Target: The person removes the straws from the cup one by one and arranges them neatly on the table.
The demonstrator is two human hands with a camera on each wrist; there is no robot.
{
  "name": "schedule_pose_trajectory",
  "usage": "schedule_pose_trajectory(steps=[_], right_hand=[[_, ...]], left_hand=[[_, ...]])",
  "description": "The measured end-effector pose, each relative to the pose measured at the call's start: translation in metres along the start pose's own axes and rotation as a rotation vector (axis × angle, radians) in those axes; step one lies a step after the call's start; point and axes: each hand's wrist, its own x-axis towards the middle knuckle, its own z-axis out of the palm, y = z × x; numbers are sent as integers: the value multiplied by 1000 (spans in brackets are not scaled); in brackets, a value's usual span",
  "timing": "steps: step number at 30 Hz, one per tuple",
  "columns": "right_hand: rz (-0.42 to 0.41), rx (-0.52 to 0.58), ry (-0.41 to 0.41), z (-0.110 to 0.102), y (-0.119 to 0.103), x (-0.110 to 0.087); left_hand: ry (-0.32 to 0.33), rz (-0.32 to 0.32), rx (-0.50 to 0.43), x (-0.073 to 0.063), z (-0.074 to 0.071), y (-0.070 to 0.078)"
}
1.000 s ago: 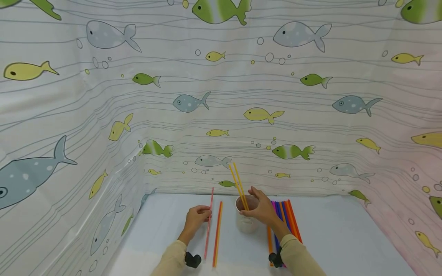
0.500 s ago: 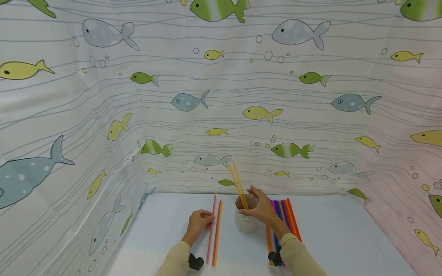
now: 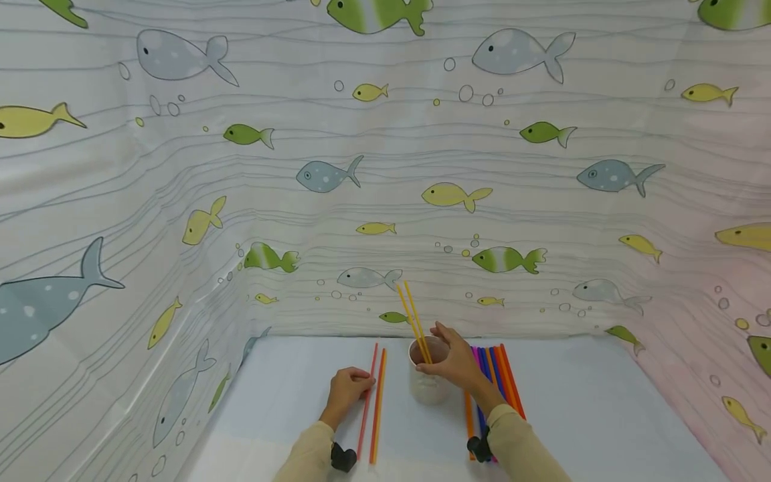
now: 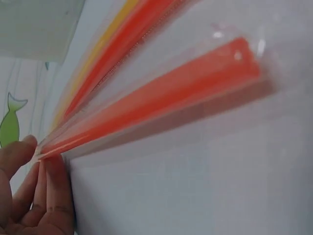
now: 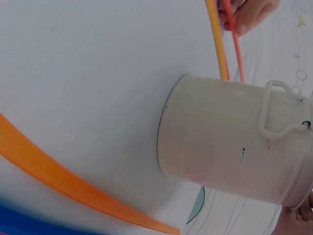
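My left hand (image 3: 348, 393) pinches a thin red straw (image 3: 364, 428) between thumb and fingers, low over the table. In the left wrist view, the straw's near end (image 4: 215, 73) lies close to the white surface. Just right of it, a red and a yellow-orange straw (image 3: 379, 408) lie side by side. My right hand (image 3: 460, 368) grips a whitish cup (image 3: 429, 391) at its rim, thumb in front and fingers behind. Two yellow straws (image 3: 415, 314) lean left out of this cup. A small handle (image 5: 269, 112) shows on its side in the right wrist view.
Several orange, blue, purple and red straws (image 3: 510, 381) lie in a row right of the cup, partly under my right forearm. The white table (image 3: 590, 402) is enclosed by a fish-printed curtain (image 3: 385, 154) at the back and sides.
My left hand has moved slightly right with the red straw, bringing it nearer the red and yellow-orange pair, and the straw has shifted toward me. My right hand stays at the cup.
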Motion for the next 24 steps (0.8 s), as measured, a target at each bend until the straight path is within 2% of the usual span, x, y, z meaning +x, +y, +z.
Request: schedule_pose_trajectory(steps=[10, 15, 21, 24], right_hand=[[10, -10, 2, -1, -2, 0], [9, -6, 5, -1, -4, 0], [13, -10, 3, -1, -3, 1], [13, -11, 4, 0, -2, 0]], left_hand=[[-5, -21, -72, 1, -1, 0], [12, 7, -59, 0, -2, 0], [33, -7, -7, 2, -3, 5], [31, -6, -16, 4, -3, 11]])
